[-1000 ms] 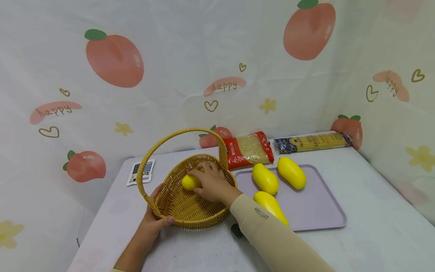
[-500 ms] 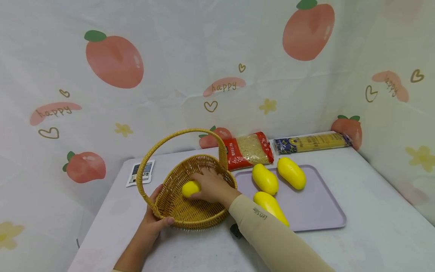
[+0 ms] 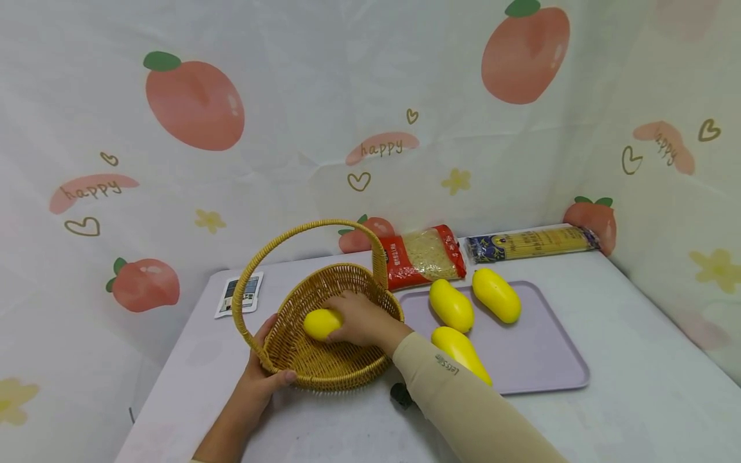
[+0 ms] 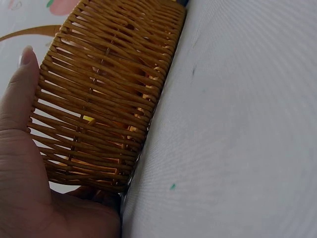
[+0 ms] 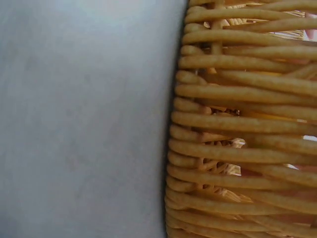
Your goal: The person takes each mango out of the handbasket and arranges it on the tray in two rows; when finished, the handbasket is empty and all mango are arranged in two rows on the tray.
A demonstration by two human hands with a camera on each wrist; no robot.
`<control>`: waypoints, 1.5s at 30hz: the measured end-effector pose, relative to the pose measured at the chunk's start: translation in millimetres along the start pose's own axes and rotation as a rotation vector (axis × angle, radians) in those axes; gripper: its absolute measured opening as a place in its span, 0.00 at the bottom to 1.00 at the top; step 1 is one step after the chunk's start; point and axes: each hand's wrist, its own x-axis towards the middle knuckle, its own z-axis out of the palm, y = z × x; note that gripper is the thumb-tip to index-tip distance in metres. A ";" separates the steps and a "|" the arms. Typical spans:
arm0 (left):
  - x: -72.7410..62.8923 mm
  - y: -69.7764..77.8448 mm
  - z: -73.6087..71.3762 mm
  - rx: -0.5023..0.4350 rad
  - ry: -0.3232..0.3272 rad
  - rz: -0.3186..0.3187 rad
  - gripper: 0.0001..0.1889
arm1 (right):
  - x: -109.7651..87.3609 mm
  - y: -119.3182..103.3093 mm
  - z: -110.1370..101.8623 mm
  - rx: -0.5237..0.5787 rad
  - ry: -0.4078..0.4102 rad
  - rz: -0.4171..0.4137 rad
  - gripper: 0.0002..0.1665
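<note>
My left hand (image 3: 260, 379) grips the left side of a woven wicker basket (image 3: 324, 379), thumb over the front rim and fingers around the outside. In the left wrist view, the thumb of that hand (image 4: 20, 163) lies along the wicker wall. My right hand (image 3: 363, 319) reaches inside the basket and holds a yellow mango (image 3: 321, 324) low against the woven bottom. Its fingertips are hidden behind the mango and hand. Only the basket's outer wall (image 5: 237, 124) and the table show in the right wrist view; the wicker screens the hand there.
A lilac tray (image 3: 538, 354) right of the basket bears a front mango (image 3: 460, 350), a middle mango (image 3: 451, 305) and a back mango (image 3: 496, 296). Behind lie a red bag (image 3: 425, 256) and a noodle pack (image 3: 532, 243). A white packet (image 3: 249, 292) lies left.
My right hand has lowered the mango slightly toward the basket's front and shifted it a little left. The left hand and basket have stayed in place.
</note>
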 end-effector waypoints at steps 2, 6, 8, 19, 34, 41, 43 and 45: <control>-0.2 0.1 0.2 0.001 0.002 -0.001 0.58 | -0.4 -0.2 -0.7 0.006 -0.006 -0.011 0.37; -0.7 0.7 1.1 0.010 0.018 -0.021 0.58 | -1.8 0.4 -1.6 0.017 -0.017 -0.035 0.37; -0.7 1.0 1.5 0.010 0.021 -0.028 0.58 | -2.6 0.9 -2.2 0.027 -0.021 -0.043 0.37; 1.3 -0.3 1.8 0.011 0.016 -0.029 0.58 | -2.1 2.9 -7.1 0.101 -0.003 -0.021 0.41; 0.4 -1.4 -2.4 0.026 0.022 -0.054 0.58 | -17.9 -8.8 -22.6 0.216 0.134 -0.035 0.43; 0.9 -2.2 -3.5 0.028 0.022 -0.054 0.57 | -32.4 -18.1 -32.1 0.212 0.157 -0.101 0.44; 1.5 -2.2 -3.4 0.022 0.017 -0.048 0.57 | -38.1 -20.6 -34.2 0.205 0.162 -0.115 0.44; 1.7 -2.1 -3.2 0.019 0.015 -0.047 0.58 | -45.4 -24.0 -36.7 0.203 0.162 -0.124 0.44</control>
